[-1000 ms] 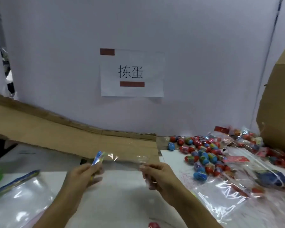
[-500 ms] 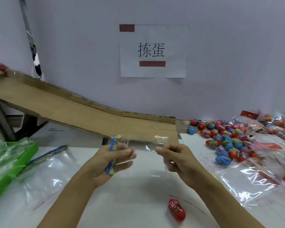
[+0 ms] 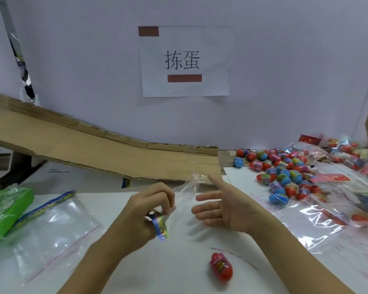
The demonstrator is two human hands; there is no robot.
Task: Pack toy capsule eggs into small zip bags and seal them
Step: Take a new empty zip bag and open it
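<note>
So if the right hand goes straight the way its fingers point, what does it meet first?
Probably the clear bag that the left hand grips; the right hand's open fingers point left at it. Depth is unclear.

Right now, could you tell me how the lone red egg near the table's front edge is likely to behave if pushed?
The red egg looks rounded and lies on its side, so it would probably roll or wobble in a curve. Its glossy wrap suggests it may slip in a loose grip. It seems small and likely light on the smooth white table.
</note>
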